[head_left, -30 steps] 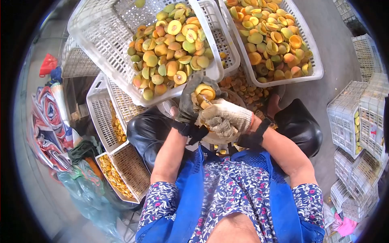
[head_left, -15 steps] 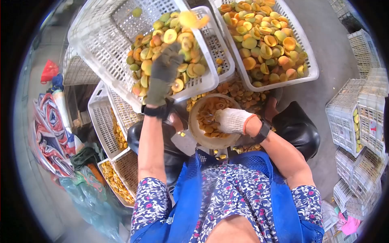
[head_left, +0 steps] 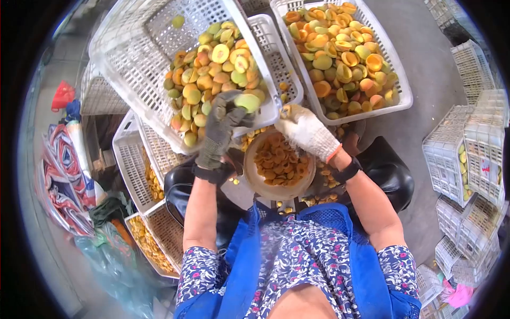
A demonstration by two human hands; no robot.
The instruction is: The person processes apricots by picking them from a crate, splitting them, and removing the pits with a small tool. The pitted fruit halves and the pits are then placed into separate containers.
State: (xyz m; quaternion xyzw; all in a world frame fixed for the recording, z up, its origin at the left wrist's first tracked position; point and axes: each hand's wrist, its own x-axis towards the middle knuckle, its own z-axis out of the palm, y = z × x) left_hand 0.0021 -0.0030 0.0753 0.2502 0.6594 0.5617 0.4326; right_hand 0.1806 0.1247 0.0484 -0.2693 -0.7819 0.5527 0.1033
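My left hand [head_left: 222, 125], in a dark grey-green glove, is closed around a pale green apricot [head_left: 248, 102] at the near edge of the tilted white crate [head_left: 119, 74]. Halved apricots [head_left: 204, 80] lie heaped in that crate. My right hand [head_left: 308, 132] wears a white knitted glove, its fingers pinched together close to the apricot. A small shiny tip shows at those fingers, but what they hold is mostly hidden. Below both hands stands a round pale bowl [head_left: 255, 183] with many orange-brown pieces [head_left: 281, 162], perhaps pits.
Another white crate [head_left: 401, 101] full of apricot halves stands at the upper right. Crates with small orange pieces [head_left: 149, 242] sit at the left, beside plastic bags [head_left: 114, 266] and striped sheeting [head_left: 69, 181]. Stacked crates [head_left: 446, 154] line the right side.
My right hand has risen from the bowl to the crate's edge. My left hand has drawn back slightly with an apricot in it. The blurred fruit above the heap is gone from view.
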